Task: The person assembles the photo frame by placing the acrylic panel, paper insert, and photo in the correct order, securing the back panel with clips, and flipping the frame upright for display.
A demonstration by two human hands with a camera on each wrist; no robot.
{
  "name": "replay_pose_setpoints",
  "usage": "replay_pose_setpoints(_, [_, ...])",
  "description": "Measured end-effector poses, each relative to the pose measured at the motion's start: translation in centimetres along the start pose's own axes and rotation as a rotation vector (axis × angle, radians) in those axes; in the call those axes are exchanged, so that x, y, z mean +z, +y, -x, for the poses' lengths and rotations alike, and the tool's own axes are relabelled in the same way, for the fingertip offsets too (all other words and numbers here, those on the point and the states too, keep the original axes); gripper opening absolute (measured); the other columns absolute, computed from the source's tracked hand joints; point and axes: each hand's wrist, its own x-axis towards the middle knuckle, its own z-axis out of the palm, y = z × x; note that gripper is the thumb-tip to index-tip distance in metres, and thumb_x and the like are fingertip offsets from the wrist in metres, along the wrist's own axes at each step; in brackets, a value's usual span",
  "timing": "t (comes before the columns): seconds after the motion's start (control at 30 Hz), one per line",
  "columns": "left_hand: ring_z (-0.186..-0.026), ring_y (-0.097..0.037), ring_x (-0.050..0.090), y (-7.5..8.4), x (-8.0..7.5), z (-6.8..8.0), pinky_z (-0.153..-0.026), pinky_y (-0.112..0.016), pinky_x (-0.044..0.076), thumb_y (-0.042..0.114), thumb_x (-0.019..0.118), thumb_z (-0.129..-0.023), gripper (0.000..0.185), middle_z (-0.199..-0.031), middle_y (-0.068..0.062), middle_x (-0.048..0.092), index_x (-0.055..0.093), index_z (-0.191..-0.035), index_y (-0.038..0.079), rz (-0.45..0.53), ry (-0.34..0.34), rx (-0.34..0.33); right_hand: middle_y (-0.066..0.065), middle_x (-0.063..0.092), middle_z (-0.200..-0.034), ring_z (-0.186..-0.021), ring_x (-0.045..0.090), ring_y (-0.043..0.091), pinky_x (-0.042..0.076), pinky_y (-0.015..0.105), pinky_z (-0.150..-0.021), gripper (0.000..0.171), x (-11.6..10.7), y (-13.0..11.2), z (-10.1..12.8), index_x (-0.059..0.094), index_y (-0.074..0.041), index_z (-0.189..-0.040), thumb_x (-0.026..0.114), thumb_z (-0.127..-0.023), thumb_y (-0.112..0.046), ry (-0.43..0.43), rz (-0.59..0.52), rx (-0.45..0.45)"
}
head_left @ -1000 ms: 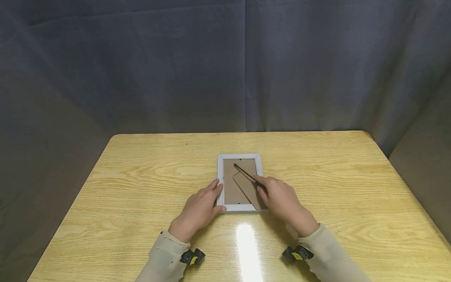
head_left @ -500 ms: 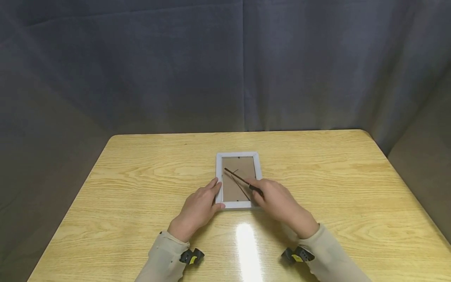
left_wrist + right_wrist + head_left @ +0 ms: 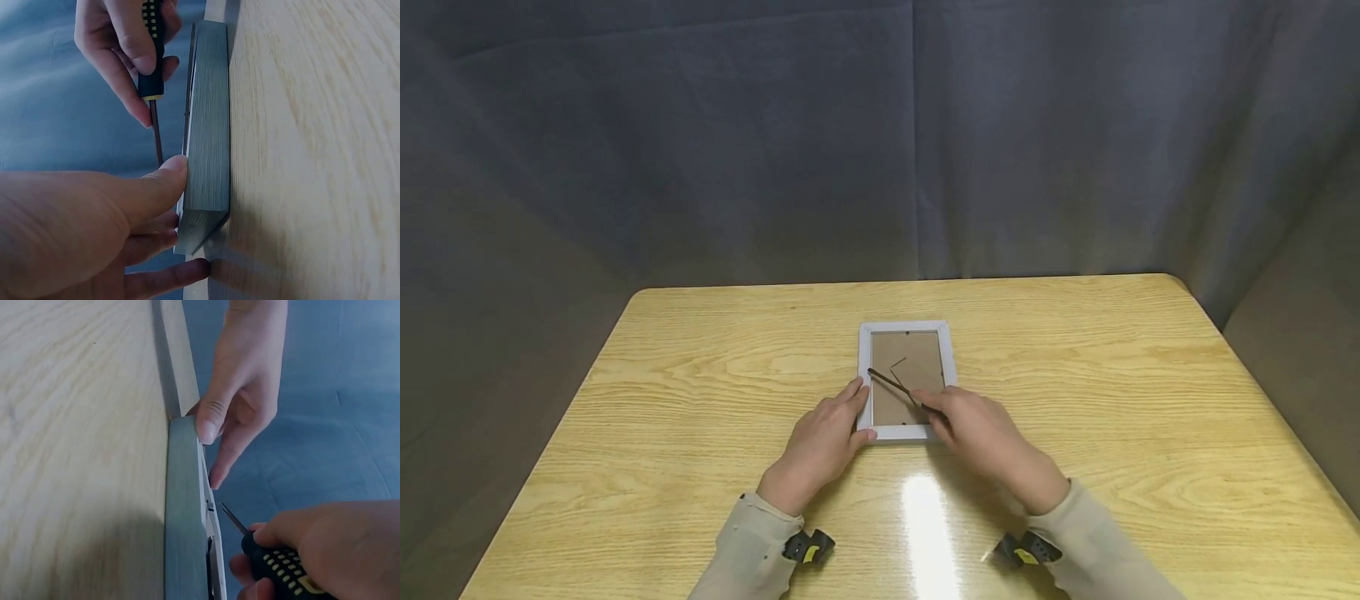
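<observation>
A white picture frame [image 3: 907, 327] lies face down on the wooden table [image 3: 1075, 375], its brown backing board [image 3: 895, 408] up. My left hand [image 3: 857, 412] braces its near left corner, with the thumb [image 3: 159, 184] on the near edge and straight fingers along the left side. My right hand [image 3: 934, 410] grips a screwdriver [image 3: 891, 385] by its black and yellow handle [image 3: 281, 569]. The shaft [image 3: 155, 134] slants across the backing, and its tip sits at the frame's left inner edge, just past my left fingertips. The frame [image 3: 209, 125] lies flat on the wood.
A dark grey curtain [image 3: 880, 142] closes off the back and both sides of the table. Bare wood surrounds the frame on all sides. A black and yellow wrist camera mount [image 3: 808, 546] shows on each sleeve at the bottom.
My right hand has swung the screwdriver leftward, so its tip went from the upper middle of the backing to the left inner edge. The brown stand flap now lies flatter. My left hand stayed put.
</observation>
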Motion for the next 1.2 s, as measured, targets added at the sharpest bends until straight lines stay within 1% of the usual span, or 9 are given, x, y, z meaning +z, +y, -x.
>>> replay_pose_setpoints(0.1, [-0.132, -0.042, 0.056, 0.0, 0.0, 0.0, -0.106, -0.055, 0.05, 0.026, 0.073, -0.092, 0.064, -0.159, -0.017, 0.042, 0.051, -0.145, -0.002, 0.001, 0.0, 0.002, 0.006, 0.075, -0.111, -0.092, 0.072, 0.023, 0.059, 0.038, -0.068, 0.035, 0.2, 0.0, 0.1, 0.07, -0.014, -0.13, 0.065, -0.095, -0.009, 0.012, 0.023, -0.004])
replay_pose_setpoints(0.23, [-0.133, -0.042, 0.055, 0.0, 0.0, 0.0, -0.107, -0.055, 0.049, 0.026, 0.072, -0.093, 0.064, -0.159, -0.017, 0.042, 0.051, -0.146, -0.002, 0.006, -0.004, 0.002, 0.006, 0.075, -0.106, -0.083, 0.07, 0.019, 0.056, 0.034, -0.063, 0.035, 0.3, 0.0, 0.2, 0.07, -0.015, -0.129, 0.066, -0.095, -0.009, 0.012, 0.037, 0.002])
replay_pose_setpoints(0.4, [-0.134, -0.042, 0.055, 0.0, 0.1, 0.0, -0.106, -0.055, 0.049, 0.027, 0.072, -0.093, 0.064, -0.159, -0.017, 0.042, 0.051, -0.146, -0.001, 0.005, -0.009, 0.0, 0.005, 0.073, -0.096, -0.072, 0.061, 0.013, 0.051, 0.029, -0.057, 0.036, 0.3, -0.2, 0.2, 0.07, -0.014, -0.129, 0.067, -0.094, -0.008, 0.001, 0.039, 0.012])
replay_pose_setpoints(0.57, [-0.134, -0.041, 0.055, -0.1, 0.0, -0.1, -0.106, -0.055, 0.049, 0.027, 0.073, -0.092, 0.064, -0.159, -0.016, 0.042, 0.051, -0.146, -0.001, 0.004, -0.007, -0.001, 0.007, 0.072, -0.09, -0.066, 0.053, 0.011, 0.046, 0.027, -0.053, 0.037, 0.4, -0.5, 0.0, 0.069, -0.012, -0.13, 0.065, -0.094, -0.005, -0.022, 0.017, 0.039])
replay_pose_setpoints(0.67, [-0.134, -0.041, 0.055, -0.1, 0.0, -0.1, -0.106, -0.054, 0.049, 0.027, 0.073, -0.092, 0.064, -0.159, -0.017, 0.042, 0.051, -0.146, -0.001, 0.002, -0.006, 0.002, 0.007, 0.071, -0.086, -0.064, 0.051, 0.011, 0.044, 0.027, -0.051, 0.037, 0.4, -0.6, 0.0, 0.07, -0.012, -0.13, 0.065, -0.094, -0.004, -0.026, 0.019, 0.057])
replay_pose_setpoints(0.83, [-0.133, -0.041, 0.056, -0.1, 0.0, -0.1, -0.106, -0.054, 0.05, 0.027, 0.073, -0.092, 0.064, -0.159, -0.017, 0.042, 0.051, -0.146, -0.002, -0.005, -0.008, 0.009, 0.006, 0.069, -0.081, -0.061, 0.049, 0.011, 0.042, 0.027, -0.049, 0.038, 0.5, -0.8, 0.0, 0.07, -0.011, -0.129, 0.064, -0.092, -0.001, -0.019, 0.03, 0.062])
replay_pose_setpoints(1.2, [-0.132, -0.041, 0.056, -0.2, 0.1, 0.0, -0.105, -0.054, 0.05, 0.027, 0.073, -0.092, 0.064, -0.159, -0.017, 0.043, 0.051, -0.146, -0.001, -0.017, -0.007, 0.008, 0.005, 0.067, -0.08, -0.057, 0.045, 0.012, 0.037, 0.025, -0.045, 0.04, 0.7, -1.1, 0.2, 0.069, -0.01, -0.13, 0.064, -0.091, 0.001, -0.011, 0.054, 0.061])
